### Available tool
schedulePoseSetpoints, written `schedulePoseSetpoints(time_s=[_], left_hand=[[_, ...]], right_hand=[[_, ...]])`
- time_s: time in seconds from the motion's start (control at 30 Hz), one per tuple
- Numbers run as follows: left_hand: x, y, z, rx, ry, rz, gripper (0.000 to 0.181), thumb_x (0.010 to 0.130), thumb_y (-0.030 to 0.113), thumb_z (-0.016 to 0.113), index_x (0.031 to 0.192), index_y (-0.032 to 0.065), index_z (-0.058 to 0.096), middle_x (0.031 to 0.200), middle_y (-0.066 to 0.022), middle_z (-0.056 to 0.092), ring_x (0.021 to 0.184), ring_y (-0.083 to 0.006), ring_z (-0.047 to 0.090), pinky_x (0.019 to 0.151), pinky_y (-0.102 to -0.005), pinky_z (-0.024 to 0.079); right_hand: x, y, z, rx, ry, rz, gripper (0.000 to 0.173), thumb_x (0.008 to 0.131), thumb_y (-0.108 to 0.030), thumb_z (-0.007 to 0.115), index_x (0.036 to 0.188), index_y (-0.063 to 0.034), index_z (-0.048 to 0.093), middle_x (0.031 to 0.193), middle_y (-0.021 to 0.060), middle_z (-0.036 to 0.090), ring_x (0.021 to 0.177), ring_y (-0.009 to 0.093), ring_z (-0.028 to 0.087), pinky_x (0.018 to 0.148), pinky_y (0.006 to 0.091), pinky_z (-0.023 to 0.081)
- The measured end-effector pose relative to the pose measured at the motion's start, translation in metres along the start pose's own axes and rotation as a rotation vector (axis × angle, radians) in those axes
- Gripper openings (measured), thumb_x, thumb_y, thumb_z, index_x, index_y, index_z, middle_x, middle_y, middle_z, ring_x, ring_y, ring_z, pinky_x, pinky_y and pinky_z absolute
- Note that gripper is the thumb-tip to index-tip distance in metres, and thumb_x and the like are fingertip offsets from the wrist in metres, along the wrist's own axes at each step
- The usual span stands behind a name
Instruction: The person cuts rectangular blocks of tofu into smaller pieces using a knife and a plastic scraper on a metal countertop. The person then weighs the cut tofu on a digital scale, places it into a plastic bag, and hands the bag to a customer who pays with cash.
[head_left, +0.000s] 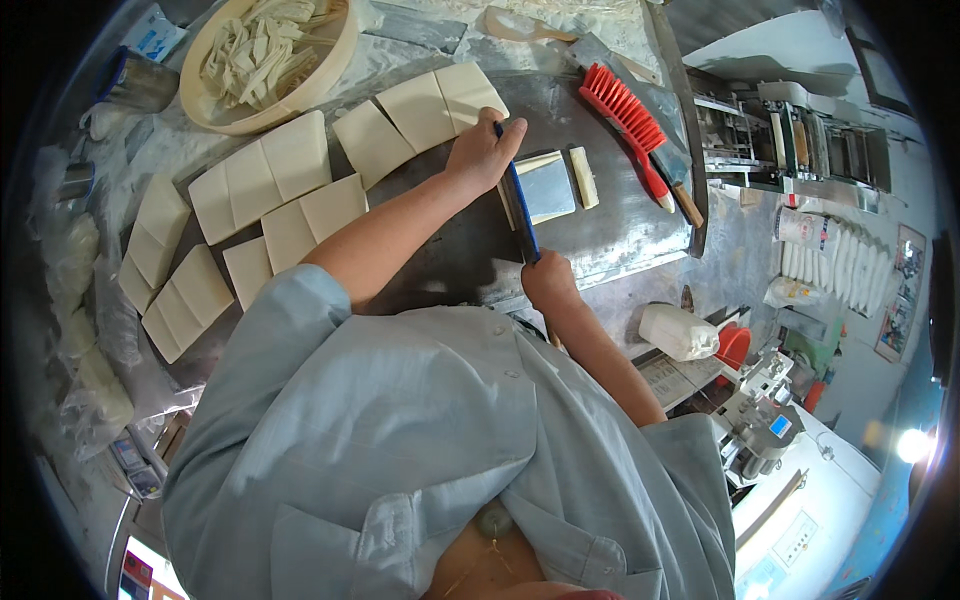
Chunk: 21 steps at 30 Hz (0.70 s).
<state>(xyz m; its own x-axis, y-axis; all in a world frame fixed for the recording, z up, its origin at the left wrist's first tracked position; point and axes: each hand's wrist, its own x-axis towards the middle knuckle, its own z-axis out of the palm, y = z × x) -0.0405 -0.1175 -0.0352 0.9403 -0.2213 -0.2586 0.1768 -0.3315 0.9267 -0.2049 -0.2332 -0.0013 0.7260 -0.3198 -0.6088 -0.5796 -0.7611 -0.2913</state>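
Observation:
With both hands I hold a long knife (520, 202) with a blue spine, lying across the dark work surface. My left hand (486, 148) grips its far end, thumb outstretched. My right hand (551, 281) is closed around the near end. Directly right of the blade is a flat grey square plate (546, 190) on pale dough sheets (553, 218), whose edges show around it; part of the dough lies under or beside the blade. A narrow dough strip (583, 178) lies farther right. To the left, stacks of cut dough squares (259, 178) stand in rows, some just beyond my left forearm.
A red-bristled brush (624, 109) and a wooden-handled blade (686, 204) lie near the surface's right edge. A round container (341, 67) holding dough strips (259, 56) stands at the upper left on floured surface. A white plastic jug (677, 331) is at lower right.

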Motion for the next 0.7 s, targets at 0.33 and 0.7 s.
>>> schedulePoseSetpoints(time_s=[0.33,0.7], left_hand=[[-0.053,-0.040,-0.032,0.771,-0.310,0.986,0.022,0.075,0.014,0.063,0.095,0.0082,0.059,0.099,-0.0043,0.054,0.105,-0.0233,0.047,0.097,-0.0387,0.033],[0.001,0.042,0.035,0.744,-0.454,1.330,0.015,0.076,0.014,0.057,0.087,0.0038,0.055,0.108,-0.0110,0.050,0.108,-0.0268,0.046,0.090,-0.0384,0.042]], right_hand=[[-0.023,0.034,-0.049,0.794,-0.020,0.097,0.022,0.080,-0.016,0.058,0.066,-0.0014,0.050,0.047,0.0046,0.047,0.037,0.013,0.046,0.035,0.0278,0.036],[-0.020,0.121,-0.070,0.985,0.214,0.191,0.023,0.083,-0.016,0.057,0.066,-0.0031,0.047,0.046,0.0041,0.045,0.032,0.013,0.042,0.031,0.0272,0.033]])
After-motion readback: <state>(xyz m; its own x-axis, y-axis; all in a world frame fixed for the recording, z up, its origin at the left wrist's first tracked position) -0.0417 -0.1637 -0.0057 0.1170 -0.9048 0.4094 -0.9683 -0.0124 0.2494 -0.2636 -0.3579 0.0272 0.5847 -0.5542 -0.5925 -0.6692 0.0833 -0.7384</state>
